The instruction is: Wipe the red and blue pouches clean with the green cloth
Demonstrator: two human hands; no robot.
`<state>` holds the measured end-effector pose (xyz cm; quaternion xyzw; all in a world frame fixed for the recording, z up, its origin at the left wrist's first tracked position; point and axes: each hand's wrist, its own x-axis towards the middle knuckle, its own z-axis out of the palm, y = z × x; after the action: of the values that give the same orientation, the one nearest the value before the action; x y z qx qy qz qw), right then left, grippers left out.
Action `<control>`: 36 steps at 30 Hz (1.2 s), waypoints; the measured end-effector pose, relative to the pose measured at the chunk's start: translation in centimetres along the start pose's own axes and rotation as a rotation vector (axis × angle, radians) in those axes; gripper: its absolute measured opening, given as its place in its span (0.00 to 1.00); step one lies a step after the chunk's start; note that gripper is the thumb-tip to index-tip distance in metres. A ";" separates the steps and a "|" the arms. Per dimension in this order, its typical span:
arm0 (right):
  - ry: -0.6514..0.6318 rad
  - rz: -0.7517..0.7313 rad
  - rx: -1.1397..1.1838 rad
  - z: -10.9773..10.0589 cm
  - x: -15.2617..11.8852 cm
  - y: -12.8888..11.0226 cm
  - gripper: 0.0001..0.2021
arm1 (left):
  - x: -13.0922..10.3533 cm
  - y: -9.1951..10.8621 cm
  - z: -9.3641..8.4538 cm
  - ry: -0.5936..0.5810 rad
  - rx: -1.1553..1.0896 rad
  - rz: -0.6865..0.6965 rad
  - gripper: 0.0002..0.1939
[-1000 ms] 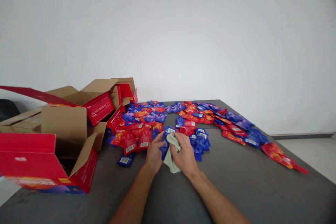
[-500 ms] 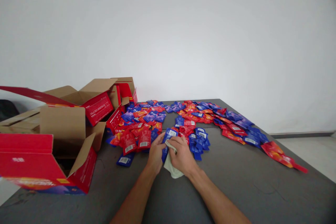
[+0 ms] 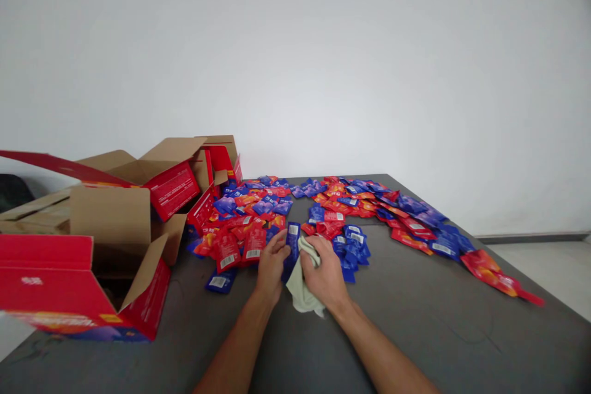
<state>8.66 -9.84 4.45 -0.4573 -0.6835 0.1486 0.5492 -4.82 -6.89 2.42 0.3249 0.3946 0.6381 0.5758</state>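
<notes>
Left hand (image 3: 272, 261): narrow grip on blue pouch (image 3: 291, 251), upright above tabletop (image 3: 392, 320). Right hand (image 3: 323, 268): grip closed on pale cloth (image 3: 302, 289), just beside pouch. Beyond: loose red and blue packets (image 3: 253, 243); open cartons (image 3: 122, 295) at left.

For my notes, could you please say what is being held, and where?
Left hand: blue packet, by its left edge. Right hand: pale cloth, bunched upper part.

Near red box (image 3: 50, 289), cut off by the left edge.
</notes>
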 end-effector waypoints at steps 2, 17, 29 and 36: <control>-0.017 -0.060 0.011 0.1 -0.1 -0.2 0.12 | -0.1 -0.2 0.2 -0.049 0.014 -0.039 0.21; 0.008 -0.134 -0.246 -0.4 0.1 1.3 0.18 | -0.9 0.4 0.4 -0.162 -0.112 -0.188 0.28; -0.300 -0.242 -0.255 -0.4 -0.5 -0.8 0.25 | -1.0 0.8 0.9 -0.247 -0.194 -0.189 0.20; -0.426 -0.282 -0.243 -0.2 -0.8 -0.7 0.22 | -0.3 1.5 0.5 -0.136 -0.246 -0.135 0.18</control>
<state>8.50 -10.93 4.56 -0.3786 -0.8533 0.0804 0.3493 -5.12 -7.12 3.97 0.2671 0.2943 0.6182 0.6782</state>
